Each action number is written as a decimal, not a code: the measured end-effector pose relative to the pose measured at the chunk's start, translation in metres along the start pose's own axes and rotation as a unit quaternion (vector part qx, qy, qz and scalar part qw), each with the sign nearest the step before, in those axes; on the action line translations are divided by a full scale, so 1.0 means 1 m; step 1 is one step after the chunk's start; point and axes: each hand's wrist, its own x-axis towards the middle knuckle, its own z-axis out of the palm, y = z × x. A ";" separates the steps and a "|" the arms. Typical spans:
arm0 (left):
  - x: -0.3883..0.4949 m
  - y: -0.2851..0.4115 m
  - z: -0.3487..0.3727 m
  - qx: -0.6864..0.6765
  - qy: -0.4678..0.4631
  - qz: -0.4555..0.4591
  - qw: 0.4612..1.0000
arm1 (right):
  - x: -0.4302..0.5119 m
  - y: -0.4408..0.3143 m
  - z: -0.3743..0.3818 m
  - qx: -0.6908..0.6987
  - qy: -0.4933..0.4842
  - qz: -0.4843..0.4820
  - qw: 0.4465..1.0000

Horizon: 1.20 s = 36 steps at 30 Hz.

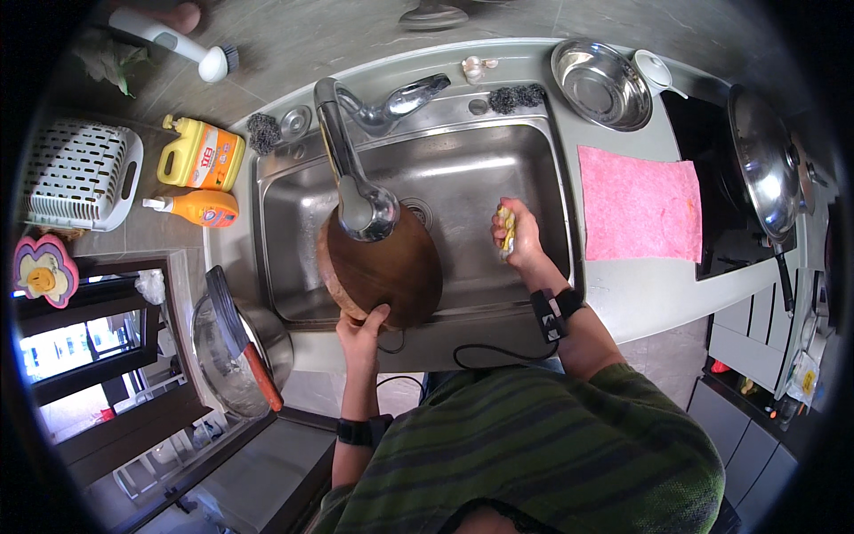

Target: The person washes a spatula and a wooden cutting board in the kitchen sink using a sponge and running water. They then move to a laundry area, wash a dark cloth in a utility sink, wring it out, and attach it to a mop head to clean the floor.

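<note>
My left hand grips the near edge of a round wooden cutting board, its thumb on the upper face. The board is inside the stainless steel sink, under the head of the chrome faucet, which hides part of it. My right hand is closed around a crumpled yellow and white sponge or cloth over the right part of the basin, apart from the board. Part of the drain shows beside the board.
Right of the sink are a pink cloth, a steel bowl and a lidded pan. Garlic and a steel wool pad sit behind it. At left stand detergent bottles and a steel pot with a cleaver across it.
</note>
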 end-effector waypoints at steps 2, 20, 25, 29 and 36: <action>0.000 0.000 0.001 0.009 -0.001 0.001 1.000 | 0.004 0.005 -0.007 0.008 -0.019 -0.009 1.000; 0.001 -0.008 -0.009 0.040 -0.019 -0.030 0.999 | -0.035 -0.025 0.018 -0.149 -0.201 -0.030 0.968; 0.000 -0.010 -0.009 0.021 -0.026 0.013 0.999 | -0.033 -0.021 0.009 -0.173 -0.155 -0.045 0.972; -0.001 -0.009 -0.008 -0.008 -0.023 0.022 0.999 | -0.028 -0.045 0.023 -0.663 -0.013 -0.156 0.732; -0.002 -0.009 -0.012 -0.042 -0.031 0.021 0.998 | -0.037 -0.070 0.052 -0.512 -0.059 -0.208 0.831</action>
